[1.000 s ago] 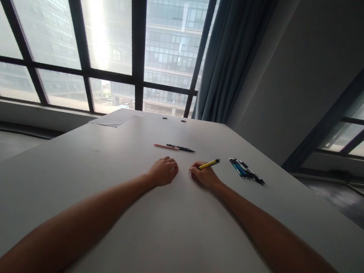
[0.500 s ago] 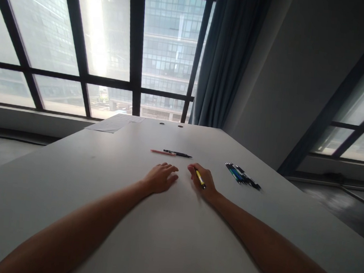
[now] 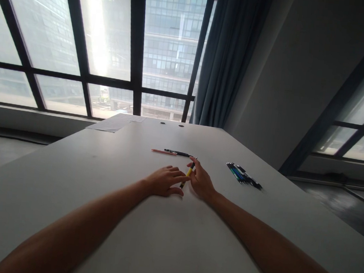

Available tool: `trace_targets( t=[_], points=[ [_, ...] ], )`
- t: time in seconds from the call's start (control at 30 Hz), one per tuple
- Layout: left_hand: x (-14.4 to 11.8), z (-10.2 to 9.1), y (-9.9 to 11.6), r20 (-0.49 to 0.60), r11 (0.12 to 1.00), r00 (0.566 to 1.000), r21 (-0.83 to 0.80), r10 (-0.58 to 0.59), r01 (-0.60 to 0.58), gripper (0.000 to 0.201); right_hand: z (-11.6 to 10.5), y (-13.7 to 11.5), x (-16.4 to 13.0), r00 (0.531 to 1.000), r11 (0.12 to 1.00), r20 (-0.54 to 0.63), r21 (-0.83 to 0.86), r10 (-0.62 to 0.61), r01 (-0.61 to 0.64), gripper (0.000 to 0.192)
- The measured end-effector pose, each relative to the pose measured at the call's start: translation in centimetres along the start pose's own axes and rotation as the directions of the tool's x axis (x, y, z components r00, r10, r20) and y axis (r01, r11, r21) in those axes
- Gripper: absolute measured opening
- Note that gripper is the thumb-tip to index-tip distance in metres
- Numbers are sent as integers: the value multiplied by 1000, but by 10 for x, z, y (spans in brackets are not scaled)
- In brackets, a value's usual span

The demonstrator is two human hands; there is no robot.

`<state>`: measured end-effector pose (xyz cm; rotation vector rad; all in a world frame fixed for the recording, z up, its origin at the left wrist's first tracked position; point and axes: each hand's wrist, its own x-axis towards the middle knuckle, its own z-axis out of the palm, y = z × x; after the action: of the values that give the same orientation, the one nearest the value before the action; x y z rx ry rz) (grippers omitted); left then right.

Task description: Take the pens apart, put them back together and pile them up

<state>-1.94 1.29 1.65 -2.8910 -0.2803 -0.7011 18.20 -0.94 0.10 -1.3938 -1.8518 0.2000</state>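
Near the middle of the white table (image 3: 152, 245), a yellow-and-black pen (image 3: 188, 173) is held slanted, its upper end pointing away from me. My right hand (image 3: 201, 181) has its thumb and fingers closed on the upper part of the pen. From the other side my left hand (image 3: 166, 181) reaches to the pen's lower end. Its thumb and fingers are apart, with that end between them; whether they touch it is hard to tell. Just beyond the hands lie a pink pen (image 3: 163, 152) and a black pen (image 3: 178, 153), side by side.
To the right, several pens (image 3: 242, 175) with black, blue and green parts lie in a bunch. White paper sheets (image 3: 109, 123) rest at the far left edge. Two dark round holes (image 3: 181, 126) mark the table's far end, before the windows and a blue curtain (image 3: 220, 58).
My right hand has moved slightly left and turned the pen, so it slants the other way. My left hand has come right, to the pen's lower end, with its fingers stretched further.
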Motion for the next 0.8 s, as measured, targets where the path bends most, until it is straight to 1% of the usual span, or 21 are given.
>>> trace_targets(
  t=[0.1, 0.23, 0.37, 0.47, 0.57, 0.67, 0.8],
  points=[
    [1, 2, -1, -4, 1000, 1000, -2, 24, -24, 47, 0, 0, 0, 1000, 1000, 10, 24, -19, 18, 54],
    [1, 8, -2, -44, 996, 998, 74, 53, -50, 45, 1, -1, 0, 996, 992, 26, 98, -88, 85, 59],
    [1, 12, 0, -90, 984, 990, 152, 112, -97, 43, 2, 0, 1, 995, 984, 25, 154, -95, 90, 58],
    [1, 13, 0, -99, 977, 985, 175, 141, -122, 41, 2, 1, 2, 996, 978, 35, 196, -86, 78, 58],
    [0, 14, -1, -75, 978, 990, 178, 122, -107, 41, 0, -1, 3, 997, 953, 55, 300, -52, 33, 58],
    [0, 14, -2, -17, 986, 998, 159, 60, -56, 42, -4, -4, 5, 998, 909, 57, 415, 11, -34, 57],
    [0, 11, -2, 80, 992, 997, 126, 9, -19, 65, -8, -7, 10, 997, 865, 40, 496, 67, -78, 52]
  ],
)
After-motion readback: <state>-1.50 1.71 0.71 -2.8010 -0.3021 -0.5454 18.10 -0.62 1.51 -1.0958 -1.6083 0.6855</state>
